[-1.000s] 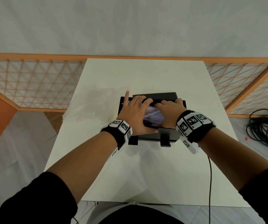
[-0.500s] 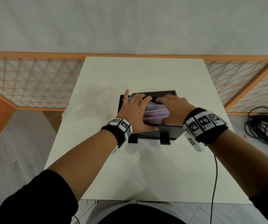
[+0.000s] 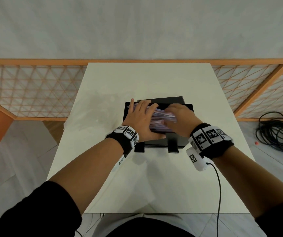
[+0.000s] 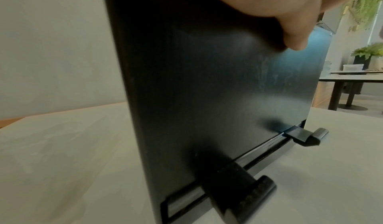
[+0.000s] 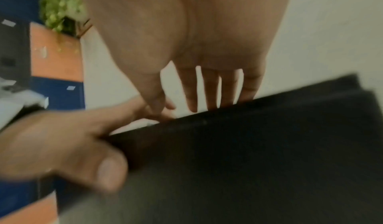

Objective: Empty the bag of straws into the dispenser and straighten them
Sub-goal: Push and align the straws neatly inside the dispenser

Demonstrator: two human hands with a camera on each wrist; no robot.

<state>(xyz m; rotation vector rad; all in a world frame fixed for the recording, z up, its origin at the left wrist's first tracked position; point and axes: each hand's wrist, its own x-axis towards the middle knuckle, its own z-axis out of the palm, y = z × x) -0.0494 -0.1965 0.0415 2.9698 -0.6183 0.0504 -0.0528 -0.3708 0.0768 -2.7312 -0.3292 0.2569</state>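
A black dispenser (image 3: 157, 141) stands in the middle of the white table (image 3: 137, 177), and pink-purple straws (image 3: 159, 117) lie across its open top. My left hand (image 3: 144, 119) lies flat over the left end of the straws, fingers straight and spread. Its thumb (image 4: 294, 36) hangs over the dispenser's front wall (image 4: 207, 88). My right hand (image 3: 180, 117), blurred, is over the right end of the straws. In the right wrist view its fingers (image 5: 209, 88) point straight down behind the dispenser's rim (image 5: 248, 145). An empty clear bag (image 3: 92, 115) lies on the table left of the dispenser.
A wooden lattice railing (image 3: 34, 89) runs behind and beside the table. Coiled black cable (image 3: 280, 134) lies on the floor at the right. A thin cable (image 3: 218, 185) hangs from my right wrist over the table's near right part.
My right hand has slid right from the middle of the straws, uncovering more of them, and is now blurred in motion. The left hand has kept its place.
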